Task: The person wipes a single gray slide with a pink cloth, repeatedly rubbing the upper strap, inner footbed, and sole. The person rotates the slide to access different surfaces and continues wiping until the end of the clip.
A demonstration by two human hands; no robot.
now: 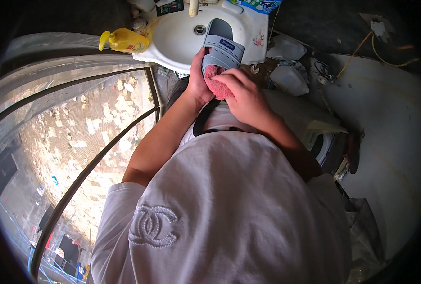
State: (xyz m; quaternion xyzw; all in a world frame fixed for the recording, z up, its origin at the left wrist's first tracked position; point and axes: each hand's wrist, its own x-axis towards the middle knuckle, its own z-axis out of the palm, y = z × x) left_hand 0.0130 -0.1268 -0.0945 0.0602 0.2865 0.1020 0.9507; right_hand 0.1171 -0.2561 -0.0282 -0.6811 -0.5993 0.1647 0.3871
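Note:
A grey-blue slide sandal (228, 53) with a wide slotted strap is held over the front of a white washbasin (167, 32). My left hand (199, 80) grips the sandal along its left side, the thumb reaching up beside the strap. Bunched at the heel end is a pink terry cloth (217, 83), pinched in the fingers of my right hand (246, 92) and pressed against the sandal. Some of the pink cloth also shows through the gap under the strap. The cloth hides most of the heel.
On the basin's left rim lies a yellow pump bottle (128, 41). A faucet (193, 7) stands at the back, near a blue packet (262, 5). Translucent plastic jugs (289, 78) sit to the right, below a wall socket with wires (378, 28). A framed window (89, 124) runs along my left.

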